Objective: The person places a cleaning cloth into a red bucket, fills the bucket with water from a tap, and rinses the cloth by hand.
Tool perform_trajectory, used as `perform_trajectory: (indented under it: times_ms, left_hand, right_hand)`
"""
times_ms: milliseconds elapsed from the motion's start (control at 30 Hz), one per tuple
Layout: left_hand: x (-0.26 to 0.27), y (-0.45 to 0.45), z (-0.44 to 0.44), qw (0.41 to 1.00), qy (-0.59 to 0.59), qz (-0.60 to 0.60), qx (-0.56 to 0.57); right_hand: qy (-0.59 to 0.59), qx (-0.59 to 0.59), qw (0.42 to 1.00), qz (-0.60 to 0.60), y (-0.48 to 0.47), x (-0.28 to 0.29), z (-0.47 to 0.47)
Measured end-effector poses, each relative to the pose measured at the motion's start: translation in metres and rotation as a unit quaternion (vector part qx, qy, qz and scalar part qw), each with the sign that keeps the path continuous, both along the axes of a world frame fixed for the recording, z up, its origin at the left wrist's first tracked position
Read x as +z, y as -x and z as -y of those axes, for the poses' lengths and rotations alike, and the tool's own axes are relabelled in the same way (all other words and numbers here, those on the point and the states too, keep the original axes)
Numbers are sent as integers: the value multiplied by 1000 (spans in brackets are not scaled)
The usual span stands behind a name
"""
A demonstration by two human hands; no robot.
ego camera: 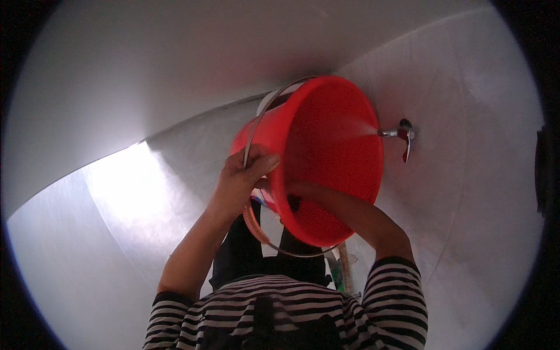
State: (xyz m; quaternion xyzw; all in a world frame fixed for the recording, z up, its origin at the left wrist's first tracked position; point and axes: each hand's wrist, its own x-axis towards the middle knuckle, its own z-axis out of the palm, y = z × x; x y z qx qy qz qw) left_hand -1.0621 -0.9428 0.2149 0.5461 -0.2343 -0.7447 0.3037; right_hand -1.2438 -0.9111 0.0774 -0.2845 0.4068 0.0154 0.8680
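A red plastic bucket is tipped on its side before me, its mouth turned to the right. My left hand grips its near left rim, thumb on top, with the thin bail handle passing by the fingers. Inside the mouth, my right hand is at the inner wall by the left rim; its fingers are mostly hidden. A small dark patch just below it is too unclear to name. Water sprays leftward into the bucket from a metal tap on the right.
The tap has a lever and juts from a pale wall. A smooth grey surface spans the top of the view. Behind the bucket sits a whitish container, partly hidden. Beside my legs are a brownish upright thing and something green.
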Motion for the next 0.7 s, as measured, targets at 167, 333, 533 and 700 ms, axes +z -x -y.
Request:
perform_trajectory:
  times_ms: [167, 333, 533, 700]
  left_hand:
    - [-10, 7, -4, 998, -19, -36, 58]
    - [-11, 11, -2, 998, -1, -48, 50]
    - [-7, 8, -2, 998, 37, -37, 19]
    - [-9, 9, -3, 995, 44, -90, 25]
  right_hand:
    - [-169, -385, 906, 46, 17, 76, 27]
    - [-16, -436, 900, -19, 28, 111, 90]
    - [100, -278, 947, -126, -7, 145, 88]
    - [223, -249, 930, -154, -18, 160, 48]
